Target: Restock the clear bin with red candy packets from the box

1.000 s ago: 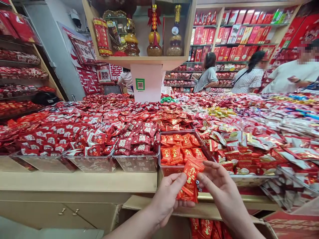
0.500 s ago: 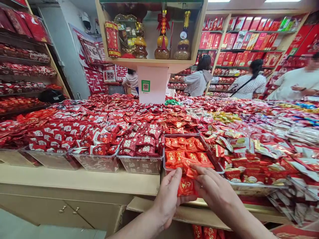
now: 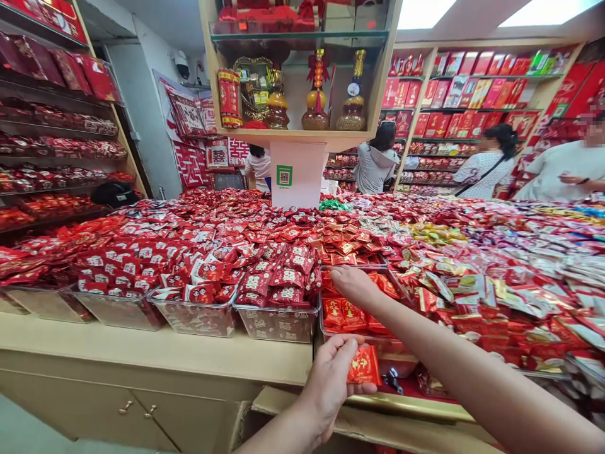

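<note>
I now have the hands apart: the right hand (image 3: 354,287) has left the left hand (image 3: 327,375) and reached over the clear bin (image 3: 397,354) at the bench's (image 3: 189,353) front edge, its curled fingers down at the loose packets (image 3: 344,315) near the bin's far left corner, though I cannot tell whether they grip one. The left hand alone now supports the red packet (image 3: 363,366), partly closed with thumb above and fingers beneath, just in front of that edge and above the open cardboard box (image 3: 278,401), so the packet is outside the bin.
</note>
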Action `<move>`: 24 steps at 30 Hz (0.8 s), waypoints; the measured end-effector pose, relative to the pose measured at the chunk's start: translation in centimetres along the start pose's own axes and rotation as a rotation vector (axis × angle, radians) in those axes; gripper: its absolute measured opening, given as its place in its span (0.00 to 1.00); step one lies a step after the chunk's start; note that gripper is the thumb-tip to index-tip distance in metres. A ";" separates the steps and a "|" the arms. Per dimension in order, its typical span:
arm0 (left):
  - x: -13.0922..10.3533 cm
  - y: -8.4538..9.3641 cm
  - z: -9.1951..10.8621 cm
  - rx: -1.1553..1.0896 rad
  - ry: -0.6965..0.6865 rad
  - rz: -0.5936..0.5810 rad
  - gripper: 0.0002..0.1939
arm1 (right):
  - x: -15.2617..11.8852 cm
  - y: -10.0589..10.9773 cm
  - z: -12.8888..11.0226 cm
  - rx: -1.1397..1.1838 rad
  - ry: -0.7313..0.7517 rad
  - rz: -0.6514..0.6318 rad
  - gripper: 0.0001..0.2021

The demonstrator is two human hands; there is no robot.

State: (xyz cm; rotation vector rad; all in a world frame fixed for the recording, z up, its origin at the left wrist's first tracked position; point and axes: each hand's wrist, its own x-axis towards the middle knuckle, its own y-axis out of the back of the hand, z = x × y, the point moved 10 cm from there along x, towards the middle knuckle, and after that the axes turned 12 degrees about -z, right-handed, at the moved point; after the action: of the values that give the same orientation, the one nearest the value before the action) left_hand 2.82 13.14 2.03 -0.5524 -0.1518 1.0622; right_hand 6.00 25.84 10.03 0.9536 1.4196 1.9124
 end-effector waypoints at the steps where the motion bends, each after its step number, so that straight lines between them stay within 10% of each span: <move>1: 0.0 0.0 0.0 0.012 0.000 -0.007 0.13 | 0.0 -0.4 -0.2 0.008 0.012 -0.005 0.07; 24: 0.3 -0.3 0.3 0.088 -0.036 -0.047 0.15 | 0.1 -1.0 1.0 0.224 -0.076 -0.035 0.10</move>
State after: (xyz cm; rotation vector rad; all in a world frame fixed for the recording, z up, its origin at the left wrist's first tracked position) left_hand 3.09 13.36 2.40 -0.4487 -0.1480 1.0286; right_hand 6.80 26.71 9.27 1.0837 1.6184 1.6987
